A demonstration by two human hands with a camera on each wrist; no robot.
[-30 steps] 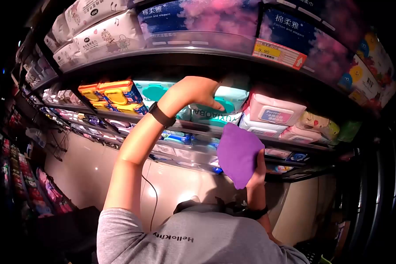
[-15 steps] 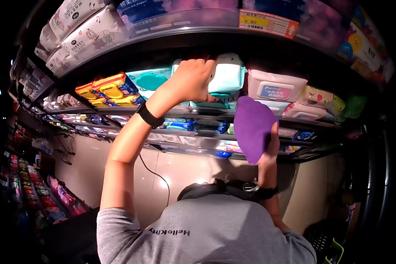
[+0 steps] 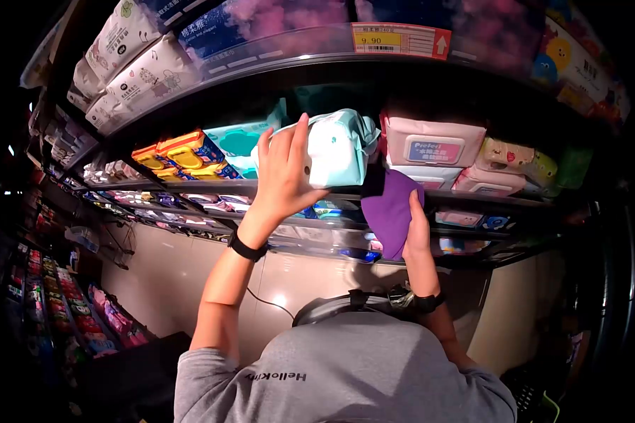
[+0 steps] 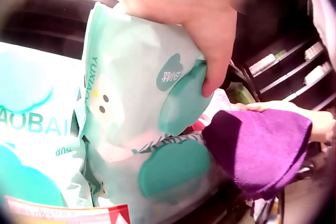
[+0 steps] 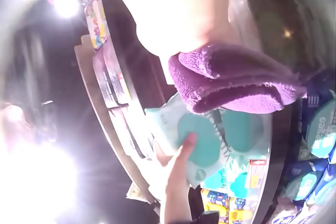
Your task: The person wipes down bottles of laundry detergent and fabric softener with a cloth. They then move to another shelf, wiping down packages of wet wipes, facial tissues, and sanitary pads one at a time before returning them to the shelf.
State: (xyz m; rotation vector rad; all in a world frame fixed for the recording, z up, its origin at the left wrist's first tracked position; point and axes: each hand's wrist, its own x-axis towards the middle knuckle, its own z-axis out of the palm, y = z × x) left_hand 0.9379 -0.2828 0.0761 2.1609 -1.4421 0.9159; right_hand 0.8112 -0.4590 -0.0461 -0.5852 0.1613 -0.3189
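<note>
My left hand (image 3: 282, 173) grips a white and teal pack of wet wipes (image 3: 339, 151) at the shelf's front, thumb on one side and fingers on the other. In the left wrist view the thumb presses beside the pack's teal lid (image 4: 181, 103), and another such pack (image 4: 176, 169) lies right under it. A folded purple cloth (image 3: 388, 211) is in my right hand (image 3: 418, 233), held just right of the pack and in front of the shelf edge. Its fluffy folded layers show in the right wrist view, where the right fingers are mostly hidden behind the cloth.
Pink wipes packs (image 3: 434, 141) stand to the right on the same shelf, yellow and blue packs (image 3: 183, 148) to the left. Close above runs a shelf edge with a price tag (image 3: 401, 40). A dark cable (image 3: 271, 299) hangs over the tiled floor (image 3: 190, 282).
My left hand has gone from reaching over the packs to gripping one, tilting it and drawing it forward. The cloth in my right hand moved up and right, then back left beside the pack.
</note>
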